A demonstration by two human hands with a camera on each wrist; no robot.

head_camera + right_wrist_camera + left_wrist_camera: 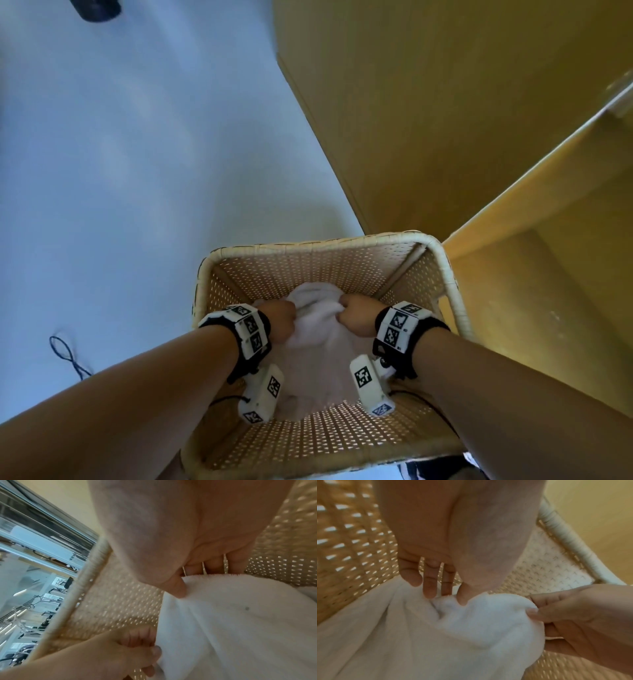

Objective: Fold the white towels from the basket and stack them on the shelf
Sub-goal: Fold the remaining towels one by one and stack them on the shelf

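Two hands clutch one soft white towel [317, 337] inside the square woven basket [329, 263].
We see our left hand [279, 323] and right hand [358, 318] each bunching fluffy terry cloth between thumb and curled fingers, amid perforated tan wicker walls, pale wrapped rim.

Basket [452, 284]: woven cane or rattan, pale tan, with an open perforated weave through which light passes; the rim is wrapped in lighter, smooth strips and looks matt. Towel [318, 329]: white cloth, soft terry-like nap, matt, creased in folds. Shelf [513, 219]: yellowish wood-look panels, smooth, with a slight sheen and a paler edge band. Floor [120, 171]: pale blue-grey, smooth, with faint soft reflections. Wrist units [397, 325]: white hard plastic, matt, bearing printed black-and-white markers, on black fabric straps.
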